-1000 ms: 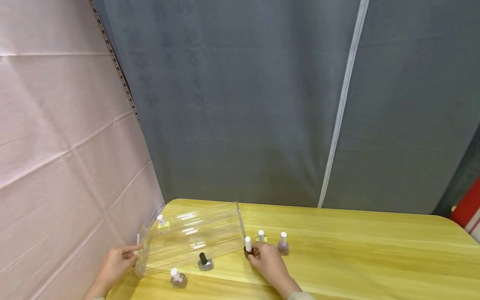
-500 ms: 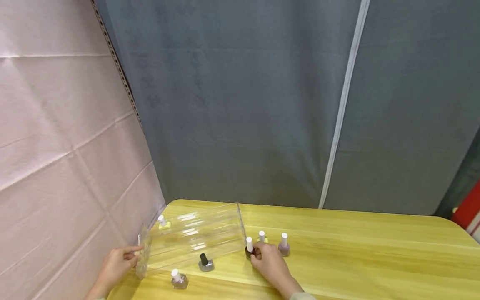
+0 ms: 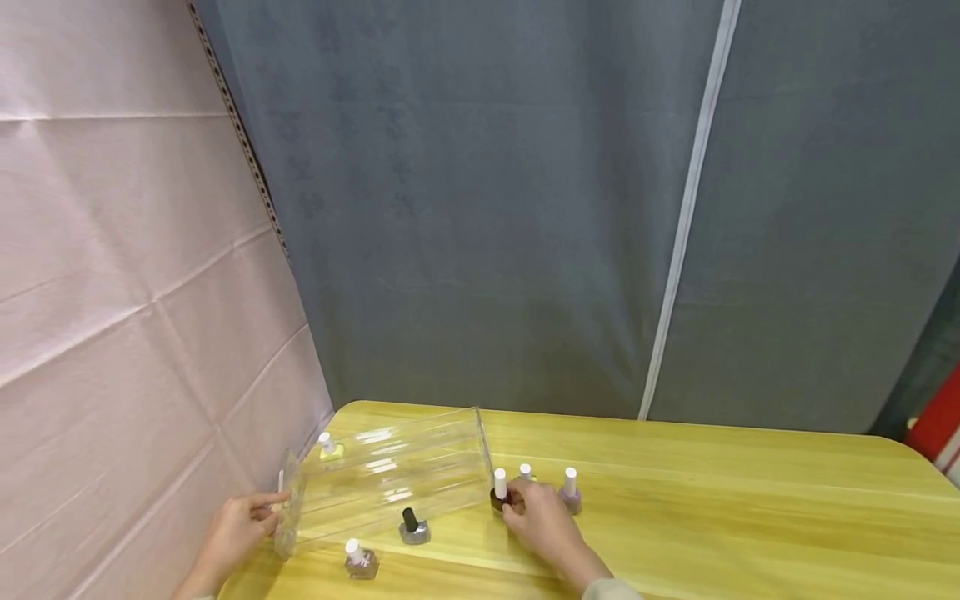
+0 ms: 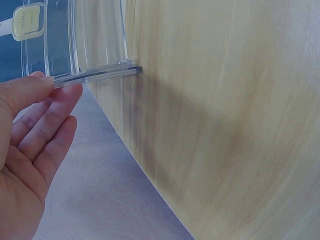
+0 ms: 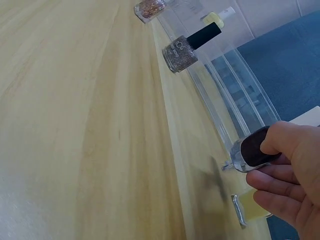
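My left hand (image 3: 234, 533) pinches the left end panel of a clear stepped rack (image 3: 397, 477) between thumb and fingers. In the left wrist view, the thumb (image 4: 30, 92) lies on the panel's edge. At the rack's right end, my right hand (image 3: 543, 525) pinches a dark nail polish bottle (image 5: 254, 147) with a white cap, which is upright in the head view. A yellow nail polish bottle (image 5: 252, 205) stands behind that hand, mostly hidden from the head camera. Another yellow nail polish bottle (image 3: 330, 451) is at the rack's back left.
In front of the rack stand a silver glitter bottle (image 3: 415, 532) with a black cap and a pinkish glitter bottle (image 3: 362, 565) with a white cap. A purple bottle (image 3: 571, 500) stands right of my right hand. The wooden table (image 3: 750, 517) meets a pink-covered wall (image 3: 150, 375) at left.
My right hand has raised the dark nail polish bottle slightly and now covers more of the yellow bottle behind it. My left hand keeps its hold on the rack.
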`<action>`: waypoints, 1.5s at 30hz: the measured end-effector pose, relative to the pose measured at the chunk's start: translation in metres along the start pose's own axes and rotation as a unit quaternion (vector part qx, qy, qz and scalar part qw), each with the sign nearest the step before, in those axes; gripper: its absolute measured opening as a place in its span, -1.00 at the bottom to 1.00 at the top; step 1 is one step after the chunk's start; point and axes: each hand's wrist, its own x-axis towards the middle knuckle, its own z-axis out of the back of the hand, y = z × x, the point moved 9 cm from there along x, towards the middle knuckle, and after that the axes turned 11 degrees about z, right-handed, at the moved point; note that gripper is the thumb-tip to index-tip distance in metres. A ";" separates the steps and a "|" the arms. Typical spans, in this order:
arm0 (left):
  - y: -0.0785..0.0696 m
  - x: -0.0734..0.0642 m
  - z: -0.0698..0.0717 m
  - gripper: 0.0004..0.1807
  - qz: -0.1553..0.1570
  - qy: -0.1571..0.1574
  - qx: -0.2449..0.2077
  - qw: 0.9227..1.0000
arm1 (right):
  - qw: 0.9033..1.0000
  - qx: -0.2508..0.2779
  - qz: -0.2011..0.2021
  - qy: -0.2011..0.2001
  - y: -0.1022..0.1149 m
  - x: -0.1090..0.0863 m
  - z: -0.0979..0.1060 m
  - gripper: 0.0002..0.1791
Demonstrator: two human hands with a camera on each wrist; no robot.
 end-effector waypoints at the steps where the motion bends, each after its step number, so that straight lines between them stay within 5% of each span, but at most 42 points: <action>1: 0.000 0.000 0.000 -0.65 -0.001 -0.003 0.000 1.000 | 1.000 0.001 0.001 0.002 0.000 0.001 0.000 -0.80; 45: 0.002 -0.001 -0.002 -0.66 0.018 -0.009 -0.023 1.000 | 0.997 0.032 0.052 0.052 0.019 0.056 -0.012 -0.79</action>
